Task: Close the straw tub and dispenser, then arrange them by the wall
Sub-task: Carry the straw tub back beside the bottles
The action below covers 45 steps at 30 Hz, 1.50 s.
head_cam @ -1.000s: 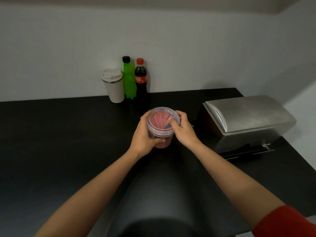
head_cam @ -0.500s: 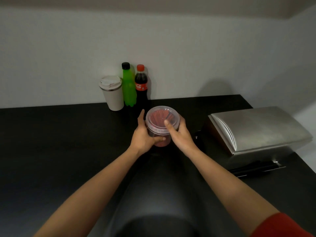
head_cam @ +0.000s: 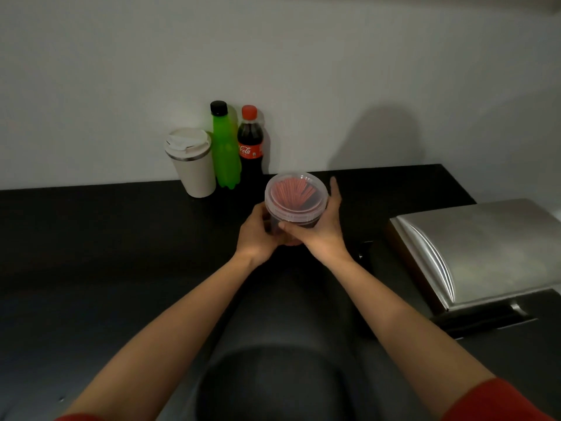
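A clear plastic straw tub (head_cam: pixel 296 199) with red straws inside carries its clear lid on top. It is held over the black counter (head_cam: pixel 106 238), just in front of the cola bottle. My left hand (head_cam: pixel 258 237) grips its left side and my right hand (head_cam: pixel 323 230) wraps the right side, thumb across the front. The steel straw dispenser (head_cam: pixel 476 253) sits at the right with its curved lid down; a dark tray sticks out under its front edge.
By the wall stand a white travel cup (head_cam: pixel 192 164), a green bottle (head_cam: pixel 224 148) and a cola bottle (head_cam: pixel 250 144) in a row. The counter ends just behind the dispenser at the right wall. A dark rounded shape (head_cam: pixel 273 375) lies between my forearms.
Both hands have carried the tub away from me toward the wall. My right hand shifted from pressing on the lid to holding the tub's side. The view tilted up.
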Each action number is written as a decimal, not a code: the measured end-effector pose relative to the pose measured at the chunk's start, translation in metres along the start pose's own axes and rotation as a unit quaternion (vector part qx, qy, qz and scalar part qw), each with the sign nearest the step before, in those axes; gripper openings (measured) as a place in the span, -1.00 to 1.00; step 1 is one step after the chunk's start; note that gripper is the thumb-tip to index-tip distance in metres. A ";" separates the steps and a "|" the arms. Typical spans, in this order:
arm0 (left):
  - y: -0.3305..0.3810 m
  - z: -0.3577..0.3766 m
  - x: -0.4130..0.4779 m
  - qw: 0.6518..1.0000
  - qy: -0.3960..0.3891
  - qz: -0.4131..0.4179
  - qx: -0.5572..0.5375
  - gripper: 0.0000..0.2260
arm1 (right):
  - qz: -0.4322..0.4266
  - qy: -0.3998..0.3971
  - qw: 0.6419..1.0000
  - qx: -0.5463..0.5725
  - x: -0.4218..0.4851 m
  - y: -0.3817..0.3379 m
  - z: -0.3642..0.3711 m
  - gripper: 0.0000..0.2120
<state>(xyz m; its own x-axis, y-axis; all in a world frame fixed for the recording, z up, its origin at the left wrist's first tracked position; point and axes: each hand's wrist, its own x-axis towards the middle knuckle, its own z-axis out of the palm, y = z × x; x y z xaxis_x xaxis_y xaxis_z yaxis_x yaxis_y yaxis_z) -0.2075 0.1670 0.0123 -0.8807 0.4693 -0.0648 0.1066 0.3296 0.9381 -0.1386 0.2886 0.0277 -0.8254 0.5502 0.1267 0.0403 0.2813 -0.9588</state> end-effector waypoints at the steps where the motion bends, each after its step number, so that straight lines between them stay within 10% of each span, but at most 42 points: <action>1: 0.000 0.001 0.002 1.000 0.001 0.000 -0.004 -0.30 | -0.016 0.008 1.000 -0.009 0.003 0.000 0.000 0.15; 11: 0.002 0.008 0.025 0.999 0.007 0.039 -0.014 -0.33 | -0.062 -0.001 0.998 -0.008 0.037 0.004 0.002 -0.15; 45: 0.006 0.017 0.117 0.999 0.013 0.039 -0.006 -0.34 | -0.043 0.026 0.996 0.072 0.118 0.017 0.011 -0.02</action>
<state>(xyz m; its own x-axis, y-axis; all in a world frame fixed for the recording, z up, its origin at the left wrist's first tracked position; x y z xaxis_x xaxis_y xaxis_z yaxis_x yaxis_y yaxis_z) -0.3018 0.2381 0.0047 -0.8812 0.4724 0.0169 0.1701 0.2836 0.9437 -0.2417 0.3496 0.0230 -0.7915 0.5702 0.2199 -0.1138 0.2160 -0.9697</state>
